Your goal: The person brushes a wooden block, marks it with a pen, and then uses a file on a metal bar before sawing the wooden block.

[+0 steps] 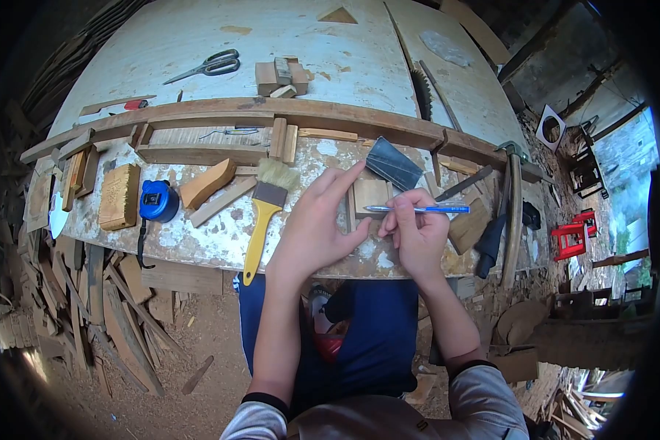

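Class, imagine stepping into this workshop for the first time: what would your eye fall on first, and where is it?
Probably the centre, near the front of the bench: the right hand holds a blue pen over a small wooden block, the left hand spread beside it. Next, likely the yellow-handled brush lying just left of that hand, and the blue tape measure farther left.

Far right: grey wall (565, 59) is rising | right: I'm seeing daylight (632, 176) glowing beyond a red stool (565, 232) | near left: scrap wood (132, 345) is littering brown floor (224, 334)
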Tool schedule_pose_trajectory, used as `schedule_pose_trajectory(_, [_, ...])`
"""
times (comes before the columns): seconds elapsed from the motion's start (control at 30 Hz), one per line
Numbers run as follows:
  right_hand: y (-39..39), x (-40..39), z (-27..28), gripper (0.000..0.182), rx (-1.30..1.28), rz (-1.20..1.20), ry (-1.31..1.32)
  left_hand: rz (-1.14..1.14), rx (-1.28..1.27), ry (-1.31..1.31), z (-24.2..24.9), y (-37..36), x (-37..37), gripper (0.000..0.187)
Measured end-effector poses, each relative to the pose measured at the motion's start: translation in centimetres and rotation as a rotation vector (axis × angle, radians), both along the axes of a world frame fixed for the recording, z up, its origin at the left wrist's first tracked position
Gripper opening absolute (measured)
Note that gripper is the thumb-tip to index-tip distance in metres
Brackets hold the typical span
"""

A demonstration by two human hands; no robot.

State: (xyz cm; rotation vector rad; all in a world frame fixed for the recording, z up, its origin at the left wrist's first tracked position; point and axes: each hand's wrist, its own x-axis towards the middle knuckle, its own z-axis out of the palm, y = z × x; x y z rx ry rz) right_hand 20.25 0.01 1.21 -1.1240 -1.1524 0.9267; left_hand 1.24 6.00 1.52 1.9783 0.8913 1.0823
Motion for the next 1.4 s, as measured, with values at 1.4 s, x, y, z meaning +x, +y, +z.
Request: schedule_pose_trajectory(1.4, [0.1, 0.0, -0.6, 0.009, 0.114, -0.085, -0.434, -0.006, 0.005, 0.015, -0.3, 0.1, -0.1, 0.083])
